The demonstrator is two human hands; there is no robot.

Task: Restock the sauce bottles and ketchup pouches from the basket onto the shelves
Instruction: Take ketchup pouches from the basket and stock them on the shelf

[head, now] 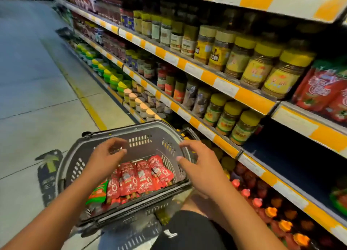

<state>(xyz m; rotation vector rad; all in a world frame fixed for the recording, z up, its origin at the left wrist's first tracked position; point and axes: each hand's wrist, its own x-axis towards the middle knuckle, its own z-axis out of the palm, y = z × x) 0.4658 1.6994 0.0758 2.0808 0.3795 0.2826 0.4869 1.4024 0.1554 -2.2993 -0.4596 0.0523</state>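
Presently catalogued, aisle stock as seen from the head view:
Basket: grey perforated plastic shopping basket (144, 137) stood low in front of the person, beside the shelving.
Contents: red printed ketchup pouches (139, 176) lay packed along the basket floor; one green-and-orange packet (97, 192) sat at their left.
Left hand: left hand (105, 158) hovered over the basket's left side, fingers loosely spread, holding nothing.
Right hand: right hand (199, 166) hovered above the right rim, fingers spread, holding nothing.
Shelving: orange-and-white-edged metal shelves (221, 84) carried yellow-lidded jars (262, 65).
Upper right: matching red pouches on the shelf (324, 88) stood upright.
Bottom shelf: dark sauce bottles with red and orange caps (270, 212).
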